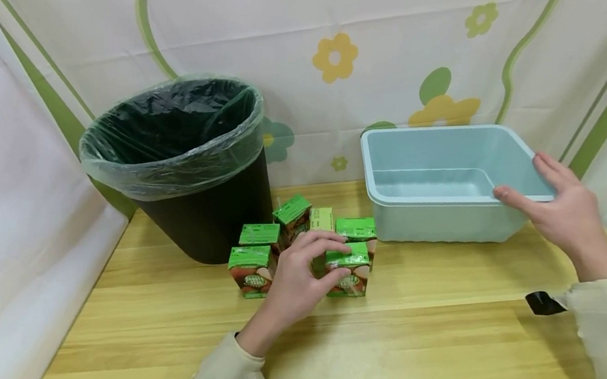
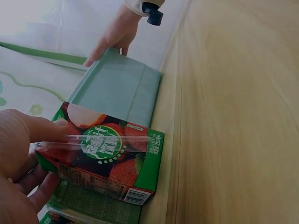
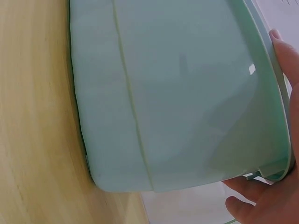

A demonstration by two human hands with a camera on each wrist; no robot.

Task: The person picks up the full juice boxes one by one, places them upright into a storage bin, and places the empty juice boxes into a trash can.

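My left hand (image 1: 300,270) pinches the front-right juice box (image 1: 351,272), thumb on its face and fingers at the top and back. In the left wrist view this juice box (image 2: 105,151) shows strawberries and a straw in clear wrap along its side. More green-topped juice boxes (image 1: 251,265) stand close together around the hand, some partly hidden behind it. With my right hand (image 1: 568,217) I hold the right front corner of a pale blue plastic bin (image 1: 443,216). The right wrist view has the thumb and fingers around the rim of that bin (image 3: 187,102).
At the back left stands a black trash can (image 1: 210,217) lined with a clear green bag (image 1: 182,173). Behind everything hangs a white curtain (image 1: 283,21) with flowers and green stems. All of it stands on a wooden table (image 1: 391,349).
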